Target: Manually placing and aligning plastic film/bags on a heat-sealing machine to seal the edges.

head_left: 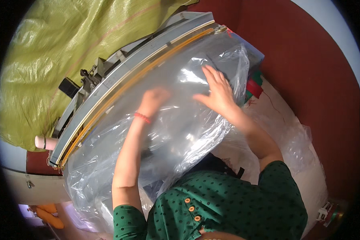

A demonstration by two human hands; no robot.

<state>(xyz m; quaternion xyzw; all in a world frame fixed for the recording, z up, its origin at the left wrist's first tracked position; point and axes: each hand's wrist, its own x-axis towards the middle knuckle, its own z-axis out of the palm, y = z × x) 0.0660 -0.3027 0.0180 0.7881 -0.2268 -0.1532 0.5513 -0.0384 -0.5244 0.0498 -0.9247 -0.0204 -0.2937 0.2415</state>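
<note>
A large sheet of transparent plastic film [176,136] lies spread over a grey surface in front of me and hangs over the near edge toward my lap. My right hand [220,92] rests on or just above the film's right part, palm down. Its fingers are stretched and the thumb stands apart; nothing is in it. Nearer the middle, my left hand [154,99], with a red bead bracelet [142,117] at the wrist, is over the film. Motion smears its fingers, so whether they pinch the film cannot be made out.
Along the far side runs a long grey metal rail [130,66] with an orange strip [148,66]. Behind it is a yellow-green woven sheet [80,44]. A pink cylinder [46,143] sits at the rail's left end. Red and green fabric [254,88] lies at the right.
</note>
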